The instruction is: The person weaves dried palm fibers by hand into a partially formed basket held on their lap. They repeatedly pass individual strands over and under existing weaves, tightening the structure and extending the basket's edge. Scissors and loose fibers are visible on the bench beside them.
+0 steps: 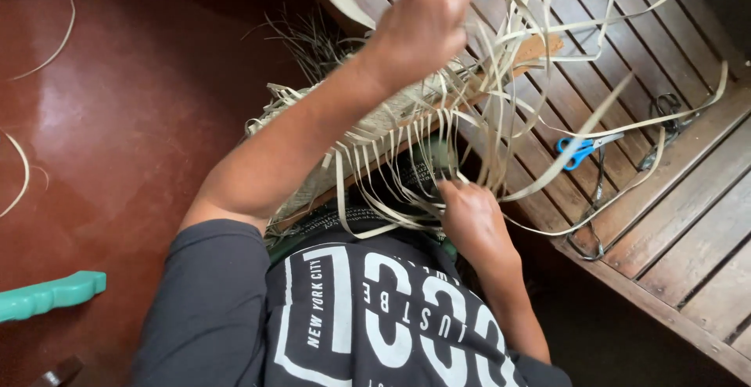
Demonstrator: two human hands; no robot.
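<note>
A partly woven mat of pale straw strips (391,117) lies over a narrow wooden board (540,47) across my lap. Many loose strip ends (508,113) stick up and out from its edge. My left hand (418,31) is raised above the weave with its fingers closed on some of those strips. Lower down, my right hand (469,215) sits at the near edge of the weave and pinches a few strips between its fingers.
A brown slatted wooden bench (673,223) fills the right side, with blue-handled scissors (583,151) and a dark cord (665,117) on it. Red floor (117,121) lies to the left, with stray strips (19,176) and a turquoise plastic piece (47,295).
</note>
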